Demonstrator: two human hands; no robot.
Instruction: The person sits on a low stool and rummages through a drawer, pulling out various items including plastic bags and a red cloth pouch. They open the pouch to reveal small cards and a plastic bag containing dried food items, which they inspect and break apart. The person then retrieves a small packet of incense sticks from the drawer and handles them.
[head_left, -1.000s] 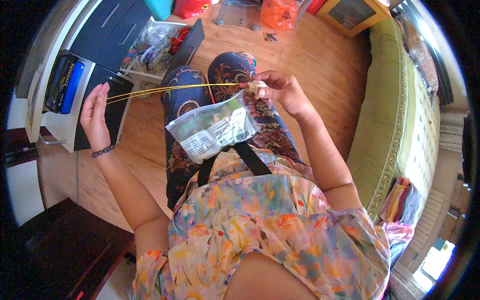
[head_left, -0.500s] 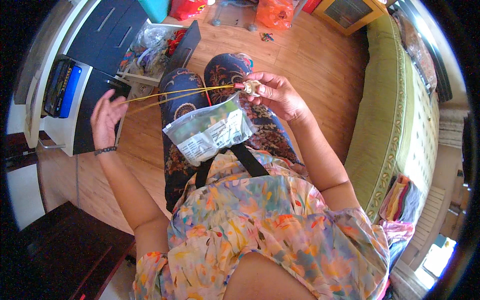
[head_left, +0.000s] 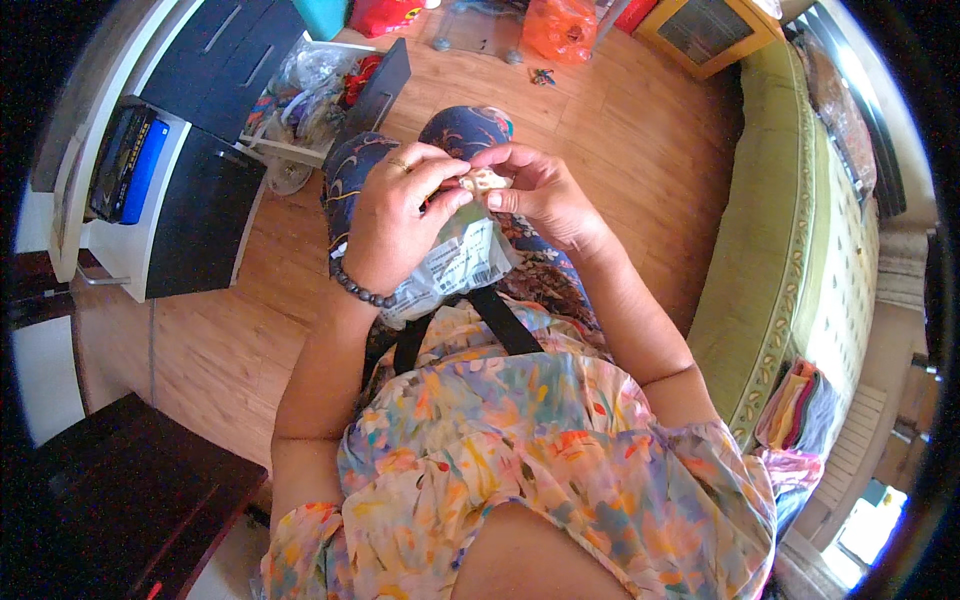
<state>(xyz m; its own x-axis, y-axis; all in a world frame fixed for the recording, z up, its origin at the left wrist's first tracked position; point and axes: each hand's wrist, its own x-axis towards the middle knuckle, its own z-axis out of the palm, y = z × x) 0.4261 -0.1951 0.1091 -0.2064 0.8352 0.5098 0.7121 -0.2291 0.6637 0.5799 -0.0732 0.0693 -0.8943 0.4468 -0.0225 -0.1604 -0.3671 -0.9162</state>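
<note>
- the left hand (head_left: 398, 218) and the right hand (head_left: 540, 195) meet above the lap, fingertips pinched together on a small pale bundle (head_left: 484, 182) held between them
- left fingers curl over the bundle from the left, a ring on one finger and a dark bead bracelet (head_left: 357, 288) at the wrist
- right thumb and forefinger grip the bundle from the right side
- what the bundle is made of cannot be told, it is mostly hidden by the fingers
- a clear plastic bag (head_left: 455, 262) with a white label lies on the lap just under both hands, touching the left palm
- wooden floor (head_left: 620, 120) lies beyond the knees, a green sofa (head_left: 780, 250) runs along the right
</note>
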